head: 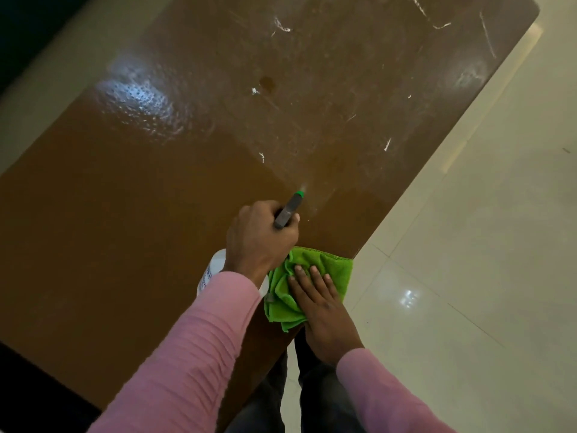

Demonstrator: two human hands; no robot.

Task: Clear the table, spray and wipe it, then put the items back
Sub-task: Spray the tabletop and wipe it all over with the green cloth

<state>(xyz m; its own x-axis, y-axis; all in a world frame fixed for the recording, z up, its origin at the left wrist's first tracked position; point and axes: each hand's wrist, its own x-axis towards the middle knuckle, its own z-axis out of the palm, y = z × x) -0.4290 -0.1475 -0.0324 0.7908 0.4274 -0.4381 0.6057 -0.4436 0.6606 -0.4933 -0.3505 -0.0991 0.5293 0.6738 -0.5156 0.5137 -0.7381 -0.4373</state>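
Left hand (pixel 260 242) fingers wrapping closed around spray bottle (pixel 218 270) neck, green nozzle (pixel 300 193) pointing away over surface, faint mist showing at tip: likely spraying stage. Right hand (pixel 324 304) lying flat, fingers (pixel 313 273) spread open, pinning crumpled green microfibre cloth (pixel 309 282) at near edge, probably keeping it ready for wiping. Brown glossy surface (pixel 140 198) bare of items, carrying white streaks and wet, beaded patch far left. Pale tiled floor (pixel 468 276) lying right, reflecting light.

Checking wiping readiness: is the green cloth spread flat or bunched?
Bunched: the green cloth lies crumpled in folds at the table edge under the flat right hand.
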